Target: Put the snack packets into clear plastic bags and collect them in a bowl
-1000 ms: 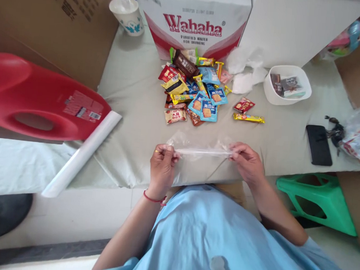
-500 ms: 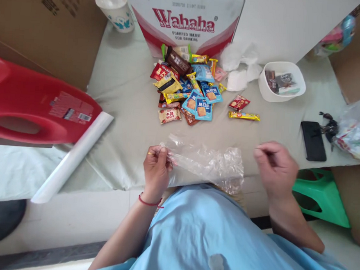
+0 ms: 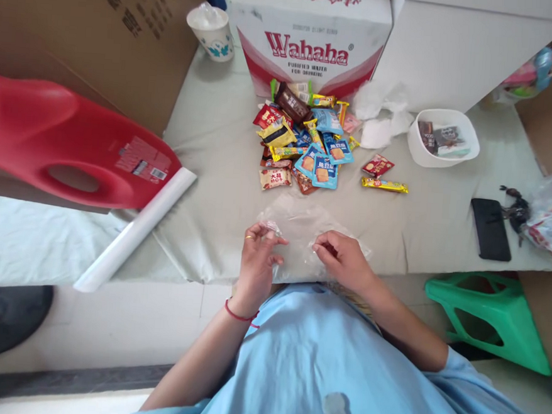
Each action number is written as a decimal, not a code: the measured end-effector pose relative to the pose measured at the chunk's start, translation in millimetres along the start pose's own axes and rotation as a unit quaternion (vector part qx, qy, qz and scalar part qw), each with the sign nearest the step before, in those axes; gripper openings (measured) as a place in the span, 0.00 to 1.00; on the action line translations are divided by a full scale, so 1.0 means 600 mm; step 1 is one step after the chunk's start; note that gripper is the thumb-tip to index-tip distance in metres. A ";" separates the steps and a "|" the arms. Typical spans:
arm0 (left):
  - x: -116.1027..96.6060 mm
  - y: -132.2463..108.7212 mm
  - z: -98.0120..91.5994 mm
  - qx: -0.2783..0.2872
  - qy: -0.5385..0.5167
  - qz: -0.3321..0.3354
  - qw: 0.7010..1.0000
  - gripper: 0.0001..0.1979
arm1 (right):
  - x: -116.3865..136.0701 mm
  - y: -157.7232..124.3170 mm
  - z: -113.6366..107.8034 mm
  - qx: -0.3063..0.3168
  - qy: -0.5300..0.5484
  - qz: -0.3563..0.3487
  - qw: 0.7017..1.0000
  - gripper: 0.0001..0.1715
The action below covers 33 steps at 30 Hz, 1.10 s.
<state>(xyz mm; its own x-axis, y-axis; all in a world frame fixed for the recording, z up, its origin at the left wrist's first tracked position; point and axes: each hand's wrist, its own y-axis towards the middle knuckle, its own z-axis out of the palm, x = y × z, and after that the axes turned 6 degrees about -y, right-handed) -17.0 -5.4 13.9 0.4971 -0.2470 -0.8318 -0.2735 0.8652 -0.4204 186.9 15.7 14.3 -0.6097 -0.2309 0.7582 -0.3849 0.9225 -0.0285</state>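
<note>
Near the front edge of the table [image 3: 222,159] lay the bag [image 3: 298,221]. The left hand [image 3: 257,256] had its fingers parted; the right hand [image 3: 345,259] seemed to pinch the bag. Probably light, soft and slippery, it was best held by its rim.

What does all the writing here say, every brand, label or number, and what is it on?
"Wahaha ®": white-and-red carton.
"PURIFIED WATER FOR DRINKING": same carton, below the brand.
"鱼豆", third character unclear: blue packets.
"大", next character unclear, then "好日子": cream packet.
Too small or blurred to read: stamped line and red script above the brand; label on the red container; printing on the brown cardboard box; other wrappers.
</note>
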 end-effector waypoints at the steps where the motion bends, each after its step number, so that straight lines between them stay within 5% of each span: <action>1: 0.004 -0.002 -0.001 0.001 0.003 -0.010 1.000 0.23 | 0.001 -0.002 0.000 -0.003 -0.005 0.003 1.000 0.08; 6: 0.006 -0.005 0.002 0.008 -0.010 -0.036 0.999 0.22 | 0.013 -0.006 0.016 0.075 -0.171 -0.031 0.982 0.13; 10: -0.003 -0.005 -0.001 0.008 -0.003 -0.024 1.000 0.23 | 0.011 -0.002 0.035 0.129 -0.235 -0.010 0.963 0.06; 15: 0.003 -0.008 -0.024 -0.047 0.041 -0.017 0.998 0.21 | 0.001 0.005 0.039 0.079 -0.068 0.017 0.994 0.07; 19: 0.019 -0.017 -0.036 -0.062 0.114 -0.039 0.991 0.23 | 0.005 0.009 0.036 0.035 0.111 0.059 0.991 0.08; 21: 0.027 -0.021 -0.031 -0.052 0.164 -0.031 0.985 0.26 | 0.014 0.010 0.037 0.043 0.227 0.088 0.969 0.14; 24: 0.038 -0.018 -0.016 -0.037 0.217 -0.018 0.975 0.31 | 0.031 0.014 0.036 0.073 0.414 0.142 0.896 0.24; 28: 0.040 0.014 -0.008 -0.045 0.200 0.016 0.979 0.20 | 0.036 0.018 0.014 0.045 0.550 0.202 0.809 0.28; 30: 0.033 0.036 -0.017 -0.064 0.188 0.039 0.979 0.15 | 0.020 0.016 -0.006 0.001 0.555 0.225 0.801 0.28; 33: 0.015 0.059 -0.043 -0.080 0.182 0.046 0.979 0.15 | -0.022 0.007 -0.037 -0.056 0.494 0.258 0.828 0.27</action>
<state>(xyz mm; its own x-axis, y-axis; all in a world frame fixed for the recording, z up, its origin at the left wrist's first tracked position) -43.5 11.6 -18.2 0.1457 -0.3360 -0.9305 -0.4429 0.8189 -0.3651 208.8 29.3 18.8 0.2134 0.5187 0.8279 -0.1491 0.8548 -0.4971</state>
